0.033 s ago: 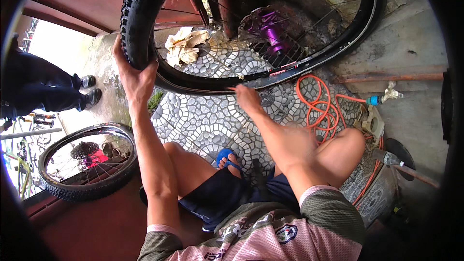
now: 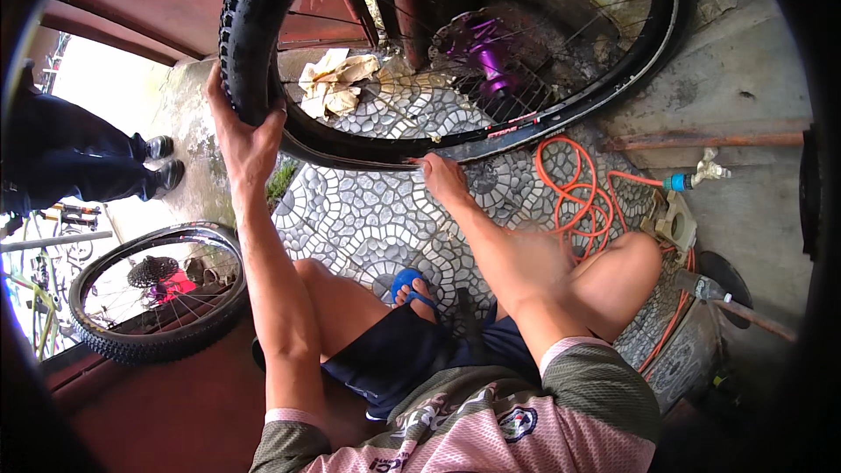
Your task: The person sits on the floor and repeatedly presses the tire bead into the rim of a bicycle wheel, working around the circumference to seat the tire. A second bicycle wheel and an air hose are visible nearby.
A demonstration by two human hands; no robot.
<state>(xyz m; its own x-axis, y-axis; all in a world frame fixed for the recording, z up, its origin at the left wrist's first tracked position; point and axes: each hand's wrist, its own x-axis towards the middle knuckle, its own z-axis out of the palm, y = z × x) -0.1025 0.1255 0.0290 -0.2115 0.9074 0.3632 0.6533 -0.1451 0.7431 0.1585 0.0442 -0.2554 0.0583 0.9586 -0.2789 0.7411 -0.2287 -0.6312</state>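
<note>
A bicycle wheel with a knobby black tyre [image 2: 254,35] stands in front of me, tilted, with a purple hub [image 2: 491,66] and thin dark spokes. My left hand [image 2: 247,140] is wrapped round the tyre at the left, thumb on the inner side and fingers outside. At the wheel's near lower edge, my right hand [image 2: 445,180] is closed on a small red-orange tyre lever [image 2: 414,160]. Only the lever's tip shows, against the seam of tyre and rim [image 2: 517,135]; my fingers hide the rest.
A second wheel [image 2: 158,346] leans at the left, near a standing person's legs [image 2: 79,153]. Crumpled paper [image 2: 333,83] lies behind the held wheel. At the right, an orange hose [image 2: 569,201] coils on the pebbled floor [image 2: 350,219] and runs to a tap [image 2: 708,168].
My right hand has shifted slightly left along the rim with the lever. The wheel has moved a very little; my left hand keeps its place on the tyre.
</note>
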